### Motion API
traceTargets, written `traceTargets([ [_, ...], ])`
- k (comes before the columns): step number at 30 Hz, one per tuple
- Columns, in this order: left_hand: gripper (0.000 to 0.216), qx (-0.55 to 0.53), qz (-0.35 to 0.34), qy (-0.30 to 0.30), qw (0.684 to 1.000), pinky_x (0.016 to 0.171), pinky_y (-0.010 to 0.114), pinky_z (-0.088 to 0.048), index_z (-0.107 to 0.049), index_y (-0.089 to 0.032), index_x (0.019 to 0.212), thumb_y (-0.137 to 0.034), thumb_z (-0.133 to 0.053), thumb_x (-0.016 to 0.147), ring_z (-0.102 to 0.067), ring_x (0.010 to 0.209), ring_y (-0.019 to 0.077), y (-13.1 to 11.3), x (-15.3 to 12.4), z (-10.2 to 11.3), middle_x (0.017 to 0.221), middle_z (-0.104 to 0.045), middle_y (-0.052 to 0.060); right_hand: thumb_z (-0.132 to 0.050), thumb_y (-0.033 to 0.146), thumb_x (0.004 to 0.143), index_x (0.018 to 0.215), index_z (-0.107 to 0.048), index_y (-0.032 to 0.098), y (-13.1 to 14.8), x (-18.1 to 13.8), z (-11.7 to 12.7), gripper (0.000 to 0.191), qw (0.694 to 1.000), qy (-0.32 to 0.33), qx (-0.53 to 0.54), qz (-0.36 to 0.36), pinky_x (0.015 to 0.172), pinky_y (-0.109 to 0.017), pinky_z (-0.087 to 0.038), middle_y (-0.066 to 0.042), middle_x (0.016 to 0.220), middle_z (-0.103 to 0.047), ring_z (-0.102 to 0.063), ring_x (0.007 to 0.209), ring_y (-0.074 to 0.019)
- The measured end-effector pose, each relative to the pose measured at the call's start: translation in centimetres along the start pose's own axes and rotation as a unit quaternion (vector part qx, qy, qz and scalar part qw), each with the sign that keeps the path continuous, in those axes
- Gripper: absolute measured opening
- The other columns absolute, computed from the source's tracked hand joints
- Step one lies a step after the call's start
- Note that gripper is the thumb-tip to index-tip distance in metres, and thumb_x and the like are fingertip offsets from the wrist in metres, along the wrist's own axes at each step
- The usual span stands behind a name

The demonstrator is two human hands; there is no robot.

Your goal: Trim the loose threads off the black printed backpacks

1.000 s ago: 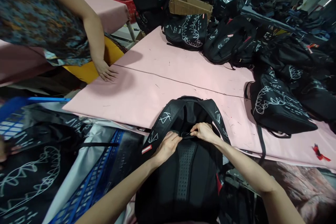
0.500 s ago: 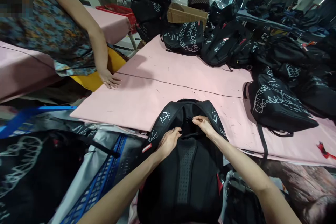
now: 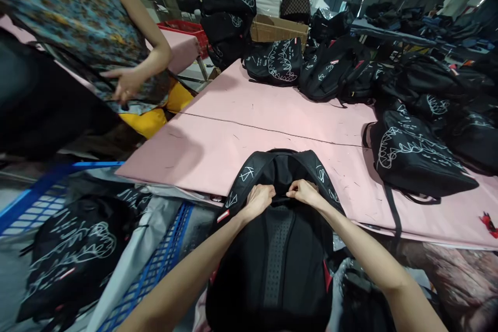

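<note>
A black backpack [image 3: 276, 264] lies back-side up against the near edge of the pink table [image 3: 272, 114], its padded mesh panel facing me. Its shoulder straps with white scribble marks arch onto the table. My left hand [image 3: 259, 199] and my right hand [image 3: 303, 192] are both closed, pinching the top edge of the back panel near the carry handle, close together.
Several black backpacks [image 3: 412, 153] with white drawings are piled along the table's right and far side. A cardboard box [image 3: 278, 26] stands at the back. Another person [image 3: 78, 26] stands at the left. A blue crate [image 3: 155, 270] with a black bag [image 3: 73, 249] sits at my lower left.
The other person's hand has lifted off the table and drawn back to their body. My two hands have come closer together on the backpack's top edge.
</note>
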State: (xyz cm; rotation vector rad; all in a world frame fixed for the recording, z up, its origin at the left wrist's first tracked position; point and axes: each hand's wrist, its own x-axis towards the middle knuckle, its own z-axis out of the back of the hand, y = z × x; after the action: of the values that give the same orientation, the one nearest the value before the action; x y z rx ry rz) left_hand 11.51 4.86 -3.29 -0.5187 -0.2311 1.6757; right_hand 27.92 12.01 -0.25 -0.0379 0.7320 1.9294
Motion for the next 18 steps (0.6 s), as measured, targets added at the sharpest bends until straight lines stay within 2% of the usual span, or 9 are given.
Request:
traceTargets([
  [7,0.020,-0.035,0.017,-0.009,0.999,0.058,0.025,-0.035,-0.066,-0.019,0.079,-0.023,-0.046,0.080,-0.062,0.072,0.0189,-0.1,0.1,-0.2,0.074,-0.068,0.007,-0.063,0.037,0.070,0.076,-0.069,0.026,0.8,1.0,-1.0,0.014,0.999,0.016,-0.046,0.010,0.068,-0.027,-0.041,0.001,0.073,-0.068,-0.063,0.081,-0.0190],
  [11,0.020,-0.056,0.006,-0.028,0.998,0.058,0.025,-0.038,-0.065,-0.017,0.073,-0.020,-0.047,0.081,-0.060,0.064,0.0161,-0.5,0.4,-0.1,0.064,-0.064,0.005,-0.061,0.033,0.071,0.074,-0.068,0.025,0.8,0.7,-1.3,0.011,0.998,0.003,-0.054,0.025,0.068,-0.027,-0.041,0.000,0.073,-0.068,-0.063,0.081,-0.0198],
  [13,0.024,-0.063,-0.012,-0.052,0.997,0.064,0.026,-0.042,-0.066,-0.016,0.077,-0.017,-0.043,0.083,-0.060,0.070,0.0166,-0.9,-0.3,0.0,0.069,-0.065,0.006,-0.059,0.033,0.072,0.072,-0.067,0.023,0.4,0.8,-1.2,0.012,0.999,-0.015,-0.043,0.029,0.068,-0.028,-0.041,-0.001,0.073,-0.067,-0.063,0.079,-0.0203],
  [14,0.025,-0.067,-0.025,-0.066,0.995,0.071,0.028,-0.043,-0.066,-0.016,0.081,-0.016,-0.041,0.085,-0.061,0.080,0.0173,-1.1,-1.2,0.1,0.078,-0.067,0.007,-0.057,0.034,0.073,0.074,-0.066,0.022,0.1,1.0,-1.2,0.014,0.999,-0.036,-0.021,0.032,0.068,-0.029,-0.042,-0.002,0.074,-0.067,-0.062,0.078,-0.0204],
  [16,0.028,-0.066,-0.096,-0.097,0.988,0.088,0.034,-0.040,-0.065,-0.019,0.091,-0.013,-0.038,0.086,-0.054,0.104,0.0188,-1.3,-4.1,0.1,0.100,-0.065,0.007,-0.052,0.036,0.076,0.081,-0.064,0.020,-0.6,1.5,-1.0,0.021,0.991,-0.115,0.065,0.040,0.071,-0.031,-0.043,-0.004,0.079,-0.066,-0.061,0.078,-0.0205],
  [18,0.029,-0.042,-0.229,-0.112,0.966,0.097,0.040,-0.034,-0.062,-0.024,0.101,-0.011,-0.041,0.085,-0.045,0.116,0.0197,-0.9,-8.1,0.0,0.113,-0.061,0.004,-0.048,0.040,0.077,0.088,-0.061,0.016,-1.5,2.2,-0.9,0.029,0.965,-0.196,0.164,0.057,0.076,-0.033,-0.044,-0.008,0.086,-0.065,-0.059,0.082,-0.0209],
])
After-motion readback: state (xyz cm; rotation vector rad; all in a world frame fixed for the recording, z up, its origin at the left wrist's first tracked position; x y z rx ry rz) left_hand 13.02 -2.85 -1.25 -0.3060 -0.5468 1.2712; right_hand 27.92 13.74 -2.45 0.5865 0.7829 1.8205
